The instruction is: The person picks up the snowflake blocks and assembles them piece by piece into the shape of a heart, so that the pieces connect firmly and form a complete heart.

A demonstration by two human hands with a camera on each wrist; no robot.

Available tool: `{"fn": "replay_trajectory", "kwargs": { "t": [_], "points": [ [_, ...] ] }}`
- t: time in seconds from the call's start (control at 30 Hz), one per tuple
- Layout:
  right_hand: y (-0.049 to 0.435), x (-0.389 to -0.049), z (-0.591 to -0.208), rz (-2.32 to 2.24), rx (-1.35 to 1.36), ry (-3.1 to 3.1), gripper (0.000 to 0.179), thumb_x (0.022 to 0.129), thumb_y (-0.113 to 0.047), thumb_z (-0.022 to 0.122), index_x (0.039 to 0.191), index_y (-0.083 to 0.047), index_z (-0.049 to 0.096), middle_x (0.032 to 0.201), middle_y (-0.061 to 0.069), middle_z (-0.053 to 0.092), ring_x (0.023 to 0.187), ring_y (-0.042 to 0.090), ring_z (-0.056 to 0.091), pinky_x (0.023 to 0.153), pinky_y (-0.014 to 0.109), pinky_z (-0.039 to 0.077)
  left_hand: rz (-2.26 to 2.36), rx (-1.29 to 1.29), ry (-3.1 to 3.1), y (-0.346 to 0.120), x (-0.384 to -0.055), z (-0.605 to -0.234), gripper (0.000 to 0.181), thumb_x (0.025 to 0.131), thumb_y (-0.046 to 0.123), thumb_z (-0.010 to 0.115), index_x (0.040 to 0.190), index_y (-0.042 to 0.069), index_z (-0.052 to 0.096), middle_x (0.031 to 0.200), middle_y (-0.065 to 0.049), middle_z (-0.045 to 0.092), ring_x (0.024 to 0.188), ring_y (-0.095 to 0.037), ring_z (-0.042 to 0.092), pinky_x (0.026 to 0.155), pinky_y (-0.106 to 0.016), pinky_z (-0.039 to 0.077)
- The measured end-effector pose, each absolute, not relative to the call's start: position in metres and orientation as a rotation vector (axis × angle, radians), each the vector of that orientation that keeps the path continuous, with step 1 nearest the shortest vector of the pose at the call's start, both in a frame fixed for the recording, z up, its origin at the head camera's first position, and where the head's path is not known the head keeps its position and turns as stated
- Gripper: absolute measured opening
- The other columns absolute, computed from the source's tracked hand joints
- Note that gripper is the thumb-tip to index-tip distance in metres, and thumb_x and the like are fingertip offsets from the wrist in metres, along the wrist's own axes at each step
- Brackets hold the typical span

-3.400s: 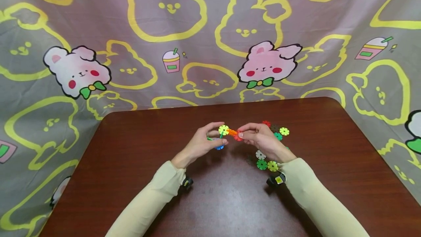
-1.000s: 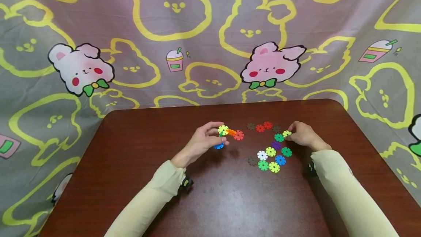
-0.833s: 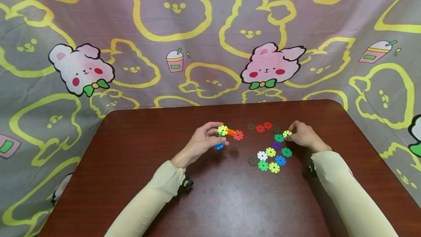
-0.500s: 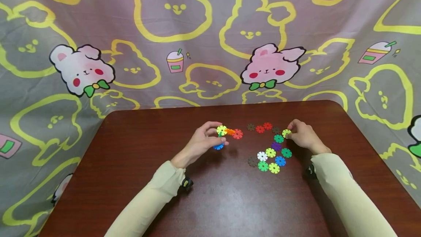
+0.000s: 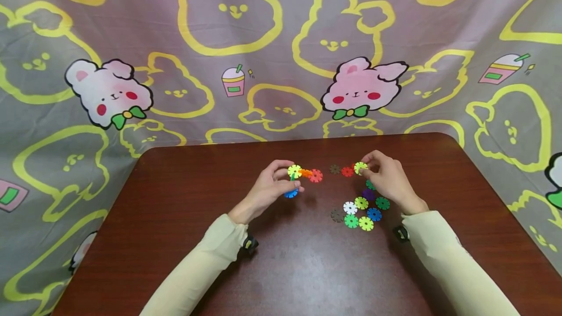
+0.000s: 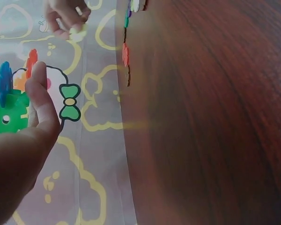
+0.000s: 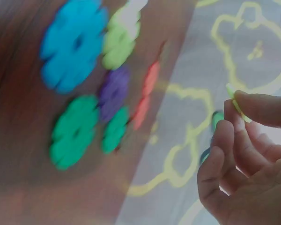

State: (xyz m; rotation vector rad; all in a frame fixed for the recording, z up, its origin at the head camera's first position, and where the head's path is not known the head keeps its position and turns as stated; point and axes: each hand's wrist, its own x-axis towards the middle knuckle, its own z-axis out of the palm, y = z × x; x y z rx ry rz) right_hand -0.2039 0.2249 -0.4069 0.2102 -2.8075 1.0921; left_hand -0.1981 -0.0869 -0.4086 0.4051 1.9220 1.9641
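- A yellow-green, flat, notched disc, apparently plastic (image 5: 360,168), was up off the table on the right, in front of the red discs in the head view; the right wrist view showed it nearly edge-on.
- The right hand (image 5: 388,174) pinched that disc between thumb and fingertip. A light hold near the rim looked sound, leaving the far notches free.
- The left hand (image 5: 274,184) was curled about a small cluster of joined discs: a bright yellow notched disc (image 5: 295,171), an orange one tilted edge-on (image 5: 306,173), a red one at the outer end (image 5: 315,176) and a blue one below (image 5: 291,192). A green disc (image 6: 7,117) showed in the left wrist view.
- The red end pointed toward the right hand, well apart from the pinched disc. Steady fingers on the cluster would likely guard its joints; lining notch to notch before pressing seemed wiser than force.
- Loose discs lay flat to the right, among them a white one (image 5: 350,208), a purple one (image 5: 368,194) and a dark brown one (image 5: 337,215).
- Beneath was a reddish-brown wooden table (image 5: 281,267); behind hung a grey cartoon-printed cloth (image 5: 281,13).
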Motion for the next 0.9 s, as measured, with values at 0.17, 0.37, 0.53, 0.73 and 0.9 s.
{"fn": "replay_trajectory", "kwargs": {
  "t": [0.17,0.37,0.53,0.73,0.9],
  "points": [
    [0.200,-0.192,-0.397,1.098,0.352,-2.733,0.019,0.085,-0.012,0.072,0.101,-0.008,0.062,0.086,0.007,0.068,0.067,0.019,0.055,0.060,0.029,0.044,2.009,0.371,1.923,-0.086,-0.199,-0.409,0.055,0.090,0.007,0.066,0.136,0.006,0.038,0.108,-0.009,0.066,0.101,-0.039,0.068,0.082,-0.025,0.053],
    [0.170,-0.178,-0.387,1.123,0.480,-2.676,0.017,0.082,-0.011,0.074,0.096,-0.010,0.065,0.079,0.000,0.066,0.068,0.014,0.056,0.060,0.025,0.045,2.044,0.336,1.921,-0.083,-0.199,-0.408,0.054,0.089,0.005,0.066,0.135,0.006,0.038,0.105,-0.006,0.065,0.095,-0.027,0.072,0.080,-0.024,0.052],
    [0.155,-0.173,-0.384,1.121,0.543,-2.672,0.017,0.082,-0.012,0.075,0.095,-0.011,0.064,0.078,-0.003,0.067,0.067,0.011,0.057,0.060,0.025,0.047,2.080,0.320,1.912,-0.082,-0.198,-0.407,0.053,0.089,0.003,0.065,0.135,0.005,0.038,0.107,-0.009,0.064,0.093,-0.025,0.072,0.082,-0.024,0.053],
    [0.148,-0.172,-0.384,1.116,0.550,-2.681,0.017,0.083,-0.015,0.075,0.096,-0.012,0.064,0.079,-0.004,0.067,0.068,0.009,0.058,0.062,0.025,0.048,2.105,0.323,1.906,-0.082,-0.197,-0.406,0.054,0.089,0.001,0.065,0.135,0.005,0.037,0.110,-0.010,0.064,0.101,-0.038,0.068,0.082,-0.025,0.054],
    [0.145,-0.172,-0.384,1.076,0.560,-2.669,0.017,0.083,-0.015,0.075,0.096,-0.011,0.065,0.078,-0.003,0.067,0.068,0.010,0.058,0.062,0.026,0.049,2.084,0.340,1.906,-0.082,-0.195,-0.404,0.053,0.089,0.002,0.065,0.134,0.008,0.037,0.108,-0.009,0.064,0.091,-0.020,0.073,0.084,-0.025,0.053]
  ]
}}
